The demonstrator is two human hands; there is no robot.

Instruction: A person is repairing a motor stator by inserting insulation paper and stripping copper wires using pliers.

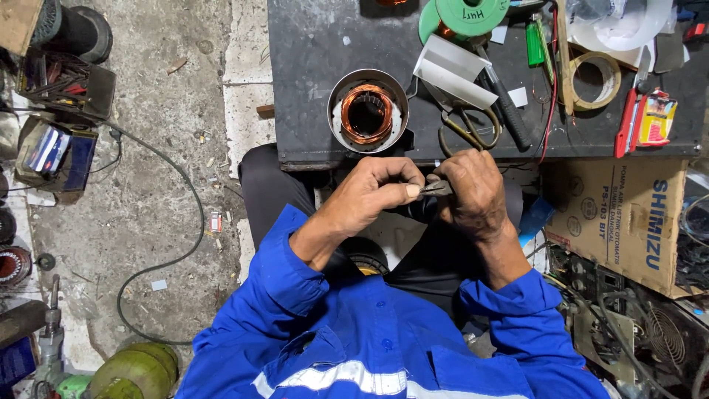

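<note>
Right now we are sitting at the edge of the dark workbench, holding both hands together just below its front edge. Our left hand is pinching one end of a small grey metal piece between thumb and fingertips, and our right hand is clamping closed around the other end; what exactly the piece is, we cannot tell. Just above the hands, the round motor stator is standing on the bench, its copper winding already seated inside the steel shell. Scissors, a roll of tape and a green spool are lying well within reach. Judging by that, we are working midway: coils in, small finishing work on the piece in hand still going on.
</note>
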